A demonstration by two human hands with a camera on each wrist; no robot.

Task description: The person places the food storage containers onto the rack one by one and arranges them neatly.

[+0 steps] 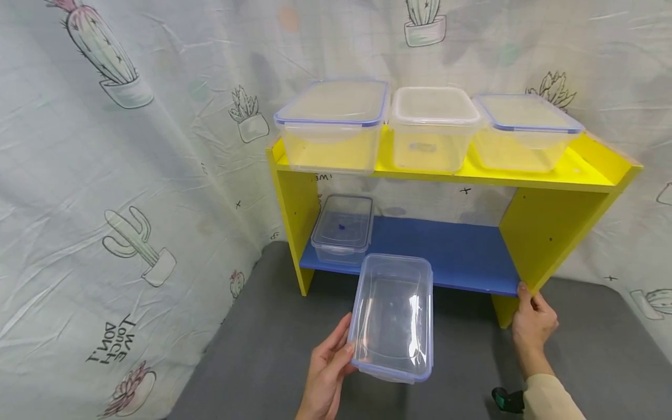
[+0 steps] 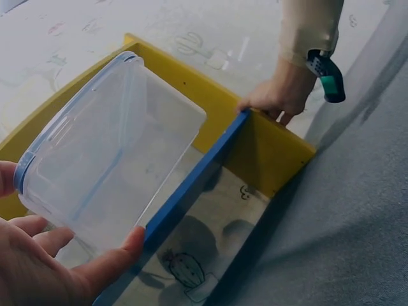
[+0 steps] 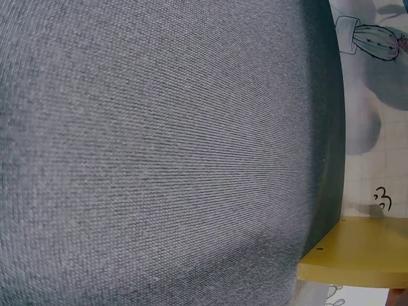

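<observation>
My left hand (image 1: 328, 370) holds a clear plastic food container (image 1: 394, 318) with a blue-rimmed lid by its left side. In the left wrist view the container (image 2: 121, 146) is tilted in front of the shelf, the thumb and fingers (image 2: 115, 258) along its edges. At the right end of the yellow and blue shelf (image 1: 446, 251), my right hand (image 1: 532, 326) grips the yellow side panel near the blue board. That grip also shows in the left wrist view, where the right hand (image 2: 277, 99) bends over the panel's edge.
Three lidded containers stand on the yellow top: a large one (image 1: 333, 134) at left, a white-lidded one (image 1: 436, 128) in the middle, another (image 1: 525, 134) at right. A smaller container (image 1: 343, 230) sits left on the blue board. Cactus-print cloth (image 1: 173, 146) surrounds the grey surface (image 1: 252, 350).
</observation>
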